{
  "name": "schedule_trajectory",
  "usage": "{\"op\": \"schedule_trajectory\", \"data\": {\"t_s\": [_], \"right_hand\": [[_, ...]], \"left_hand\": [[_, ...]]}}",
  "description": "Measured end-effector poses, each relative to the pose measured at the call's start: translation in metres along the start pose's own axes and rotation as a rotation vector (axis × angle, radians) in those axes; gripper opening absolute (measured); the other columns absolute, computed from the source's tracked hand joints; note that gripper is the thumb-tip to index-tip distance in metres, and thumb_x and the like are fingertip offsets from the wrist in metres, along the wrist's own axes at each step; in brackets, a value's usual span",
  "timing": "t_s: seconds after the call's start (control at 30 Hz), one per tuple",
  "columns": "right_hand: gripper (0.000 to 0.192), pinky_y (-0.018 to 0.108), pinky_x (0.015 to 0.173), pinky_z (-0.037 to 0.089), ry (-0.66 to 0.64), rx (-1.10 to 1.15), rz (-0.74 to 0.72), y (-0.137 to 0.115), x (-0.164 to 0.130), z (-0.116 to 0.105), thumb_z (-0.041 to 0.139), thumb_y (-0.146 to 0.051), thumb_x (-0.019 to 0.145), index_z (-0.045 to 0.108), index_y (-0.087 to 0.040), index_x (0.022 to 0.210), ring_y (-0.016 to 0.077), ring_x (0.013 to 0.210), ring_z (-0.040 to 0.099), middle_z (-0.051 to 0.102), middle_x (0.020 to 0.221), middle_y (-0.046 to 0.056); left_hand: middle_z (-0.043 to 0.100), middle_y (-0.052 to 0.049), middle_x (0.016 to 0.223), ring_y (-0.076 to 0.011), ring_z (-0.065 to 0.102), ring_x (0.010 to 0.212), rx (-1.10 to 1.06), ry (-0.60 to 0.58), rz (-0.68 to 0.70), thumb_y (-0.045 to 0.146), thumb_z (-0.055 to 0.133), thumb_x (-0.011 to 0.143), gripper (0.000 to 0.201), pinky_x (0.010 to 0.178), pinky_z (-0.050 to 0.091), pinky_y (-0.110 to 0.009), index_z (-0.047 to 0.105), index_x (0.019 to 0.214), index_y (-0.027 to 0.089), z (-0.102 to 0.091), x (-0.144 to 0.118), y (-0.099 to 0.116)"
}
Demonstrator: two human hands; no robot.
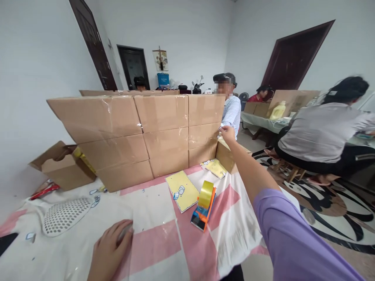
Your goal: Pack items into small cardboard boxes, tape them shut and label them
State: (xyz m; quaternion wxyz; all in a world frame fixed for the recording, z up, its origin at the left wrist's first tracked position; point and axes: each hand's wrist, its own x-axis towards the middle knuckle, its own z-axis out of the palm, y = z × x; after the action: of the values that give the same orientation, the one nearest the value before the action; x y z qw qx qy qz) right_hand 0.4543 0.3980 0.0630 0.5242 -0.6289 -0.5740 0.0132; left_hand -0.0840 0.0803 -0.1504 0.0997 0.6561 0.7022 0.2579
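My left hand [110, 249] rests low over the patterned tablecloth [155, 242], fingers curled round a small greyish thing that I cannot make out. Stretched far forward, my right hand [228, 134] has its fingertips pinched beside the right end of the cardboard partition [165, 134]. A small pale thing shows at those fingertips, too small to name. Below this hand stands a cardboard box [227, 155]. An orange and blue tape dispenser [203, 207] with a yellowish roll lies between my arms, next to a yellow printed patch [183, 191] of the cloth.
At the left is an open cardboard box [66, 169] near a red packet [45, 191]. A person in a light shirt [233, 113] is behind the partition. Another person in grey [319, 134] sits at the right by a table with a yellow jug [278, 111].
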Motion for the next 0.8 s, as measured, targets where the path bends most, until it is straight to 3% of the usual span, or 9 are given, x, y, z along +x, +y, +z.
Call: {"op": "schedule_trajectory", "data": {"t_s": [0.13,0.23,0.33,0.47,0.53,0.67,0.73,0.8], "right_hand": [[0.028,0.033,0.074,0.057,-0.012,-0.004,0.046,0.020,-0.012,-0.012,0.055,-0.038,0.102,0.068,-0.013,0.105,0.0160,0.079,0.067,0.071,0.095,0.006],[0.023,0.031,0.068,0.050,-0.140,-0.022,0.015,0.031,-0.025,-0.023,0.055,-0.030,0.095,0.069,-0.015,0.086,0.0169,0.065,0.062,0.069,0.072,0.004],[0.010,0.031,0.070,0.046,-0.279,-0.033,-0.037,0.035,-0.033,-0.029,0.060,-0.024,0.085,0.069,-0.019,0.085,0.0188,0.065,0.061,0.068,0.065,0.001],[0.034,0.032,0.073,0.045,-0.361,-0.026,-0.060,0.032,-0.035,-0.024,0.057,-0.018,0.083,0.065,-0.020,0.116,0.0211,0.069,0.062,0.070,0.069,0.002],[0.038,0.034,0.074,0.045,-0.356,-0.022,-0.051,0.027,-0.033,-0.020,0.056,-0.018,0.084,0.062,-0.019,0.122,0.0221,0.071,0.063,0.070,0.071,0.004],[0.018,0.039,0.080,0.046,-0.268,-0.011,-0.010,0.011,-0.031,-0.020,0.052,-0.021,0.086,0.065,-0.020,0.099,0.0251,0.076,0.062,0.067,0.072,0.007],[0.017,0.042,0.085,0.047,-0.236,0.025,-0.013,-0.003,-0.038,-0.022,0.046,-0.024,0.090,0.063,-0.020,0.093,0.0262,0.084,0.062,0.068,0.079,0.010],[0.020,0.042,0.089,0.048,-0.292,0.092,-0.053,-0.022,-0.055,-0.017,0.045,-0.027,0.093,0.063,-0.020,0.092,0.0255,0.092,0.064,0.071,0.090,0.012]], "left_hand": [[0.069,0.001,0.133,-0.0299,0.059,0.129,0.036,-0.008,-0.022,0.059,0.042,0.090,0.045,0.105,0.044,-0.051,0.075,0.110,0.036,0.002,0.000,-0.002],[0.068,0.000,0.135,-0.0297,0.058,0.131,0.045,-0.023,-0.036,0.060,0.041,0.090,0.045,0.106,0.042,-0.052,0.074,0.111,0.036,0.003,0.000,-0.004],[0.069,0.000,0.134,-0.0293,0.058,0.130,0.033,-0.033,-0.033,0.060,0.041,0.090,0.046,0.106,0.042,-0.051,0.075,0.109,0.035,0.003,0.000,-0.005],[0.068,0.001,0.135,-0.0287,0.057,0.131,0.031,-0.030,-0.045,0.060,0.042,0.091,0.045,0.105,0.042,-0.051,0.074,0.112,0.036,0.003,-0.001,-0.004],[0.068,0.001,0.135,-0.0287,0.058,0.131,0.032,-0.021,-0.045,0.060,0.042,0.091,0.045,0.105,0.042,-0.050,0.074,0.112,0.036,0.002,-0.001,-0.004],[0.069,0.000,0.134,-0.0294,0.059,0.129,0.031,-0.016,-0.038,0.060,0.043,0.090,0.045,0.104,0.042,-0.049,0.075,0.109,0.036,0.002,0.000,-0.003],[0.070,0.000,0.133,-0.0298,0.059,0.129,0.034,-0.014,-0.039,0.059,0.043,0.090,0.044,0.103,0.043,-0.049,0.076,0.108,0.036,0.002,0.000,-0.002],[0.070,0.000,0.133,-0.0300,0.059,0.128,0.042,-0.009,-0.042,0.059,0.043,0.091,0.044,0.102,0.043,-0.049,0.076,0.108,0.036,0.002,0.000,0.001]]}}
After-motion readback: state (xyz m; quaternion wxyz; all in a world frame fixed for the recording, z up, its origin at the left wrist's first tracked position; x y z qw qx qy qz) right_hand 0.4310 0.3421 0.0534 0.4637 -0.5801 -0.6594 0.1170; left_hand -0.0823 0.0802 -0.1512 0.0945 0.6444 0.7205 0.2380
